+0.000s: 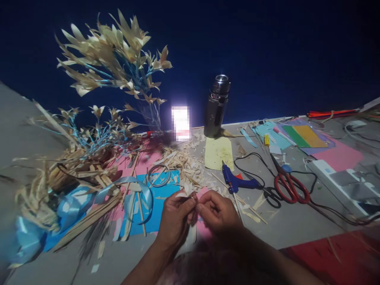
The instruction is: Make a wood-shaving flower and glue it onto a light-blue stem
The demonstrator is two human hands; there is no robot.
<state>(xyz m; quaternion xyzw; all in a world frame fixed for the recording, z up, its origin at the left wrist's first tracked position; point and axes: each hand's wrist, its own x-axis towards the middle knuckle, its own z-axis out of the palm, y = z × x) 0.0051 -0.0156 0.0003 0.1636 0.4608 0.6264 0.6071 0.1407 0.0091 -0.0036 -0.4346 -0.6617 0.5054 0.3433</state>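
Husk bundle (pixel 38 194): dried strips, probably corn husk, lying at the far left; they look brittle along the edges, so a strip is best taken in flat bunches.
Flower spray (pixel 109 43): pale petals on blue-wrapped stems, standing upright; likely light and fragile, safest held low by the stems.
Satin ribbon (pixel 146 194): light blue, curling across the blue sheet (pixel 154 204); it looks soft and slippery, apt to slide unless pinched.
Left hand (pixel 178 211): thumb and fingers pinched closed on a pale husk piece, in front of the body.
Pale husk piece (pixel 187 189): between the hands, its upper end showing above the left fingers; seemingly thin, very light and papery, bending across its width but liable to split along the grain. The gathered base should bear a pinch better than the free tip.
Right hand (pixel 218 209): thumb and forefinger brought together beside the left thumb; whether they grip the husk too cannot be told.
Glue gun (pixel 237 181): blue, just beyond the right hand, nozzle by the yellow sheet (pixel 218 148); better held by the handle.
Scissors (pixel 280 171): red handles nearer the person, blades pointing away; stiff, safest by the loops.
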